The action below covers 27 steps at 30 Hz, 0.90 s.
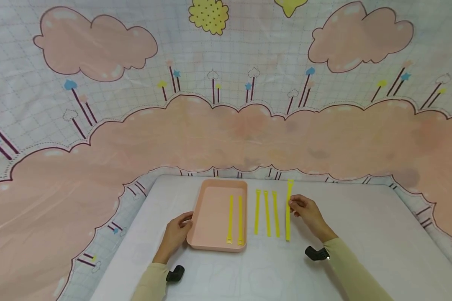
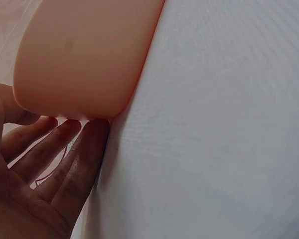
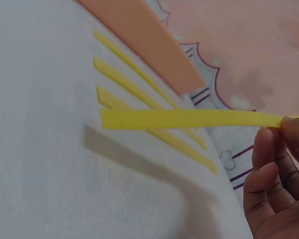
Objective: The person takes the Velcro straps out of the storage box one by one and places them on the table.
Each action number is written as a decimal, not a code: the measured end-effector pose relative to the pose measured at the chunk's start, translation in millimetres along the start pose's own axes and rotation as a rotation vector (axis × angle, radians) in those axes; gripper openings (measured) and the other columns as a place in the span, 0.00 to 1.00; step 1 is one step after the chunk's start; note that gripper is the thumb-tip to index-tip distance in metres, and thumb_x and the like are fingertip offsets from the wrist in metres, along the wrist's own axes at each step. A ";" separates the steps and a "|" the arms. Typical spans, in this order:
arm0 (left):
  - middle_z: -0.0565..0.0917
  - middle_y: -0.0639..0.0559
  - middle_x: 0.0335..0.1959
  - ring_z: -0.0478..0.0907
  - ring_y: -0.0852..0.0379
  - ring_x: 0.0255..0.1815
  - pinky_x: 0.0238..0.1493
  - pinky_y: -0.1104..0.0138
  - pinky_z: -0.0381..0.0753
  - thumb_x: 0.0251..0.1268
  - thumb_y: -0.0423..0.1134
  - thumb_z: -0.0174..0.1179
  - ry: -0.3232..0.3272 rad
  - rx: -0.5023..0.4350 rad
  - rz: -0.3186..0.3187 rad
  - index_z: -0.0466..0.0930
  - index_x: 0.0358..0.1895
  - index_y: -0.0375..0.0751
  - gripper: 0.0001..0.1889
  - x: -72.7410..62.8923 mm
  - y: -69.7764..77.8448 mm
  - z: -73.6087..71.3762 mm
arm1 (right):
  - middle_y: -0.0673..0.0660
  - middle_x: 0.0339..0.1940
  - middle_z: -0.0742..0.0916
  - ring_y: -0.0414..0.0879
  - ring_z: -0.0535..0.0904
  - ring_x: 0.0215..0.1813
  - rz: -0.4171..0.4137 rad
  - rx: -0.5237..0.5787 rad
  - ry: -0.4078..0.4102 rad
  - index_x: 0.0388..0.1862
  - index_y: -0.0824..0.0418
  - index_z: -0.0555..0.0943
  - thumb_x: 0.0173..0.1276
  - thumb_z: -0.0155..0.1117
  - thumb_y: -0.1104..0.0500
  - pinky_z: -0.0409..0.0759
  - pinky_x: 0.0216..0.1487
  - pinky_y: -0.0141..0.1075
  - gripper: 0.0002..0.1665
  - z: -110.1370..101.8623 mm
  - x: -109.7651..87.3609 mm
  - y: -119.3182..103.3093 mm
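My right hand [image 1: 308, 214] pinches a flat yellow strap [image 1: 288, 221] between thumb and fingertips; in the right wrist view the strap [image 3: 189, 119] is raised off the table and casts a shadow. Its upper end, seen from the head, is wider. At the left side of a shallow pink tray [image 1: 211, 217], my left hand [image 1: 176, 232] rests its fingertips. From the left wrist, extended fingers [image 2: 72, 162] touch the tray's outer wall [image 2: 84, 64]. Inside the tray lie two yellow straps [image 1: 230, 217], wider ends toward me.
Several more yellow straps, three in a row [image 1: 267, 213], lie between the tray and my right hand, wider ends away from me. All rest on a white table [image 1: 361, 234]. A patterned cloth [image 1: 226, 138] with clouds stands behind the table's far edge.
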<state>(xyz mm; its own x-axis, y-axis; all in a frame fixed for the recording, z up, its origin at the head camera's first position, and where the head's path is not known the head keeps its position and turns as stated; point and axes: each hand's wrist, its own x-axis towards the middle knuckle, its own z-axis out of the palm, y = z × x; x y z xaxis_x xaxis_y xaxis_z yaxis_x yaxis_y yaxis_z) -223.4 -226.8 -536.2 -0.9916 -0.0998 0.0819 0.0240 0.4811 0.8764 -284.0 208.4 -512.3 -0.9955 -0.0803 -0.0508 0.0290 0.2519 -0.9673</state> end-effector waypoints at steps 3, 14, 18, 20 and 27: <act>0.85 0.40 0.55 0.85 0.47 0.48 0.41 0.71 0.80 0.68 0.32 0.58 0.008 0.000 0.010 0.79 0.60 0.37 0.18 -0.2 0.0 0.4 | 0.49 0.34 0.84 0.39 0.79 0.35 0.000 -0.023 -0.012 0.54 0.72 0.74 0.74 0.59 0.57 0.78 0.35 0.32 0.19 -1.0 7.4 1.9; 0.85 0.41 0.55 0.84 0.47 0.50 0.45 0.70 0.80 0.68 0.32 0.58 0.003 -0.013 0.001 0.79 0.61 0.39 0.18 -1.3 -3.6 -1.0 | 0.56 0.39 0.84 0.43 0.78 0.38 0.087 -0.085 -0.021 0.54 0.68 0.75 0.73 0.59 0.58 0.77 0.35 0.31 0.17 2.7 18.4 14.9; 0.84 0.41 0.55 0.84 0.47 0.50 0.45 0.71 0.80 0.68 0.32 0.57 -0.001 -0.013 0.004 0.79 0.61 0.39 0.18 -1.3 -4.6 -0.9 | 0.57 0.40 0.84 0.43 0.77 0.37 0.073 -0.119 -0.019 0.54 0.69 0.75 0.73 0.59 0.59 0.75 0.34 0.31 0.16 3.8 19.2 16.1; 0.84 0.42 0.55 0.84 0.47 0.50 0.45 0.71 0.80 0.69 0.32 0.57 -0.002 -0.015 0.003 0.79 0.61 0.39 0.18 -0.9 -5.4 -0.7 | 0.58 0.40 0.84 0.43 0.77 0.37 0.067 -0.131 -0.018 0.53 0.69 0.75 0.73 0.59 0.60 0.75 0.33 0.31 0.16 4.2 20.4 17.6; 0.85 0.41 0.55 0.85 0.47 0.49 0.43 0.71 0.80 0.68 0.32 0.57 -0.003 -0.020 0.003 0.79 0.61 0.38 0.18 -1.3 -4.2 -1.0 | 0.55 0.37 0.83 0.43 0.76 0.33 0.080 -0.220 -0.038 0.50 0.66 0.77 0.71 0.61 0.60 0.75 0.30 0.32 0.13 4.7 30.8 23.3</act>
<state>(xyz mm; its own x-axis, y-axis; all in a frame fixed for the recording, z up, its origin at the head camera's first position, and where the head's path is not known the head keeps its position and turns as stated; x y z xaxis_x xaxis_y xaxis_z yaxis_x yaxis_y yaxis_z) -222.0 -229.6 -539.4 -0.9919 -0.0963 0.0831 0.0291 0.4640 0.8853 -313.6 207.3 -537.5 -0.9867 -0.0866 -0.1379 0.0827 0.4626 -0.8827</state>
